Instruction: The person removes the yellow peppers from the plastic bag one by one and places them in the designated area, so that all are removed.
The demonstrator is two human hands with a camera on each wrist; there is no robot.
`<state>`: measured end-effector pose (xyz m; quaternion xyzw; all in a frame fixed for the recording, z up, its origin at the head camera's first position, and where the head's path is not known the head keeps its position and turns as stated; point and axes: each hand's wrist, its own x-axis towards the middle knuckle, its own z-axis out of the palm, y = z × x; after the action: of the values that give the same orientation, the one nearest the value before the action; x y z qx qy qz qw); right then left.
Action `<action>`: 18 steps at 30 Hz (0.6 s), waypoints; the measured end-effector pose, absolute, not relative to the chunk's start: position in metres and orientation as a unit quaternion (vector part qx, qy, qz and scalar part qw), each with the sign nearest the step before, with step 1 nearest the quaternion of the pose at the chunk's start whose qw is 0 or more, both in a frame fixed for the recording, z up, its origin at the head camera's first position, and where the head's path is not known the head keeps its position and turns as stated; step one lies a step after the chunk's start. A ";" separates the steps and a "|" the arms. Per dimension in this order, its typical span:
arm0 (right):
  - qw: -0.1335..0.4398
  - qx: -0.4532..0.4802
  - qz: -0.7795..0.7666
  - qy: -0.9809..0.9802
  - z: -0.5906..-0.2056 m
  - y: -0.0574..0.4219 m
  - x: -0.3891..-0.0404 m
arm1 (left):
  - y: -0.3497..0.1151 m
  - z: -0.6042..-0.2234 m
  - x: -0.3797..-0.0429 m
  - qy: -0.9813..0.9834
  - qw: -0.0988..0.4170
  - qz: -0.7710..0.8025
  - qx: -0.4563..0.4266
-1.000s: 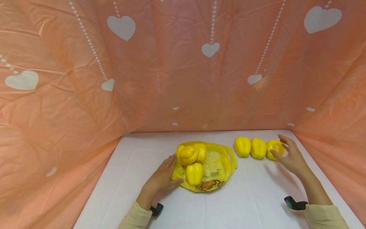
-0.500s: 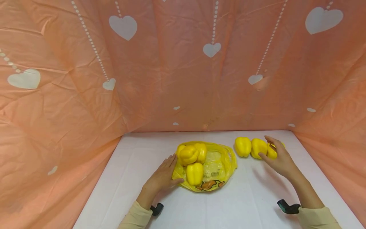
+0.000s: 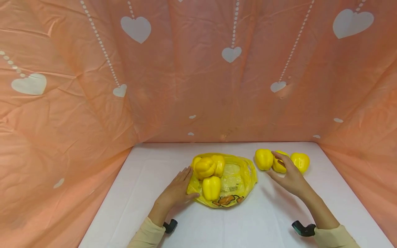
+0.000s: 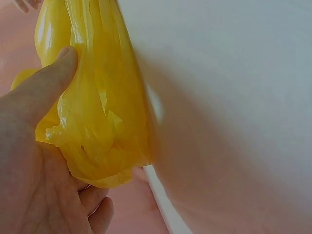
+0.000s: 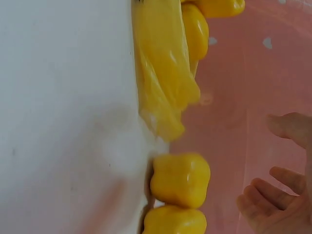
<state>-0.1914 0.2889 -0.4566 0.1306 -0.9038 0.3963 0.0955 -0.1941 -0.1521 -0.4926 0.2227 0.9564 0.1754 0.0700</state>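
Note:
My left hand (image 3: 176,187) lies against the left side of a yellow plastic bag (image 3: 231,174), its fingers fairly straight. In the left wrist view the thumb (image 4: 53,73) touches the bag's crinkled film. Several yellow bell peppers (image 3: 212,188) sit at the bag's left half. To the right of the bag, three more stand in a row: a left pepper (image 3: 263,159), a middle pepper (image 3: 278,167) partly hidden by fingers, and a right pepper (image 3: 301,162). Over this row hovers my right hand (image 3: 291,179), fingers spread and holding nothing, its fingertips near the left pepper.
A white table (image 3: 242,224) carries everything. Behind it and at both sides hangs a peach curtain (image 3: 198,86) with white hearts. A black wrist mount (image 3: 304,229) sits on the right wrist, with a similar black mount (image 3: 170,226) on the left.
My right hand has moved left along the row, from the right pepper to between the middle and left ones. The left hand, bag and peppers have stayed put.

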 end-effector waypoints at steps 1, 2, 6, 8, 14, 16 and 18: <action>0.095 0.132 0.394 -0.904 -0.458 0.287 -0.191 | -0.152 -0.492 -0.194 0.957 0.071 0.173 0.222; 0.097 0.135 0.391 -0.905 -0.458 0.284 -0.191 | -0.152 -0.492 -0.194 0.957 0.072 0.172 0.221; 0.101 0.148 0.386 -0.905 -0.463 0.274 -0.191 | -0.151 -0.492 -0.194 0.957 0.072 0.171 0.221; 0.100 0.156 0.387 -0.903 -0.465 0.268 -0.191 | -0.151 -0.492 -0.193 0.958 0.072 0.170 0.221; 0.098 0.187 0.390 -0.896 -0.472 0.251 -0.189 | -0.150 -0.492 -0.193 0.958 0.072 0.172 0.218; 0.106 0.207 0.392 -0.890 -0.474 0.246 -0.190 | -0.150 -0.492 -0.194 0.958 0.073 0.170 0.219; 0.118 0.229 0.390 -0.884 -0.476 0.241 -0.190 | -0.150 -0.492 -0.194 0.958 0.072 0.169 0.220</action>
<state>-0.1905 0.2409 -0.4764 0.2287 -0.8843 0.3896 0.1183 -0.1937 -0.1503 -0.4921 0.2200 0.9581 0.1688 0.0716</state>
